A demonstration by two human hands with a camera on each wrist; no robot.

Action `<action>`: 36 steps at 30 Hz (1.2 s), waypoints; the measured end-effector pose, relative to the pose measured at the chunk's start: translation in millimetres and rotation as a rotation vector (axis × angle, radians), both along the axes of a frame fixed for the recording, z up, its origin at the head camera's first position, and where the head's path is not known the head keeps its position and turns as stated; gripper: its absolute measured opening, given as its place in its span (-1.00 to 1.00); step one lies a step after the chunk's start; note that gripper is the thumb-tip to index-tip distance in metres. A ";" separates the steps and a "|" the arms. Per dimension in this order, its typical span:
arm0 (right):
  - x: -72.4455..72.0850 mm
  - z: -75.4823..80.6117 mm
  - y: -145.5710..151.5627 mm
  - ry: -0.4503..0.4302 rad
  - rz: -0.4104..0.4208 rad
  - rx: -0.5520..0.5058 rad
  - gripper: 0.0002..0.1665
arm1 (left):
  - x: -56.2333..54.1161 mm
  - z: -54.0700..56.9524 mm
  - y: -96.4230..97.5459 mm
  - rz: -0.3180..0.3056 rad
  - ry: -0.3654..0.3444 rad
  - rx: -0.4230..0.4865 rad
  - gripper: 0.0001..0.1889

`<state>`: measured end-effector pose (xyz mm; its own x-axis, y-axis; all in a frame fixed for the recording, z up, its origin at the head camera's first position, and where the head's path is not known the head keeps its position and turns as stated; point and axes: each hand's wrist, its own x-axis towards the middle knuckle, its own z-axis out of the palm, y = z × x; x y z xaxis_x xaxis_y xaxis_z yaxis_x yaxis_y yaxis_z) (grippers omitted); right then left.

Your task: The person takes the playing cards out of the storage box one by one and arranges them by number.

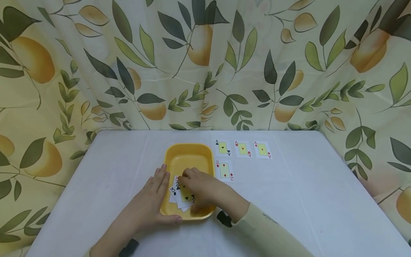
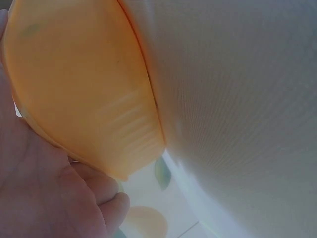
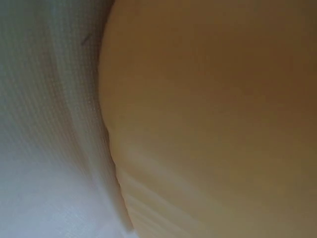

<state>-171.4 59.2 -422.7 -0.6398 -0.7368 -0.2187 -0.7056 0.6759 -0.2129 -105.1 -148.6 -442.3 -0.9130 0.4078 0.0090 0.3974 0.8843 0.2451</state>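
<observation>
A yellow plastic tray (image 1: 189, 151) stands on the table with a few playing cards in it. My left hand (image 1: 153, 200) rests along the tray's left side, fingers straight and thumb by the front rim. In the left wrist view the palm and fingers lie against the tray's outer wall (image 2: 84, 89). Over the cards, my right hand (image 1: 202, 187) reaches into the tray with curled fingers. It grips a two of clubs (image 1: 184, 196), the top card, and partly covers it. A queen (image 1: 172, 194) peeks out beneath. The right wrist view shows only the tray wall (image 3: 208, 124) and cloth.
Right of the tray, an ace of clubs (image 1: 222, 147), an ace of hearts (image 1: 243, 149) and an ace of diamonds (image 1: 262, 150) form a row. Below the first lies a two of diamonds (image 1: 225, 170). A patterned curtain (image 1: 205, 71) hangs behind the white-covered table (image 1: 289, 207).
</observation>
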 end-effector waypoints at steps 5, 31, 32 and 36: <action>-1.4 -1.7 -1.8 -0.005 -0.011 0.038 0.16 | -0.4 -1.0 0.4 0.001 -0.009 0.000 0.42; -7.2 4.0 -1.8 -0.030 -0.015 -0.043 0.10 | -0.5 0.8 -1.0 -0.010 -0.018 0.011 0.41; -7.2 5.4 -0.8 -0.022 -0.011 -0.048 0.10 | -0.4 0.8 -1.2 -0.010 -0.019 0.008 0.41; -7.5 12.5 5.8 -0.014 -0.024 -0.059 0.11 | -0.3 0.8 -0.8 -0.013 -0.002 0.008 0.41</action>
<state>-178.8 65.0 -410.3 -0.6544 -0.7335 -0.1837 -0.6864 0.6782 -0.2625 -105.4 -149.4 -441.5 -0.9076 0.4196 0.0104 0.4083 0.8770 0.2532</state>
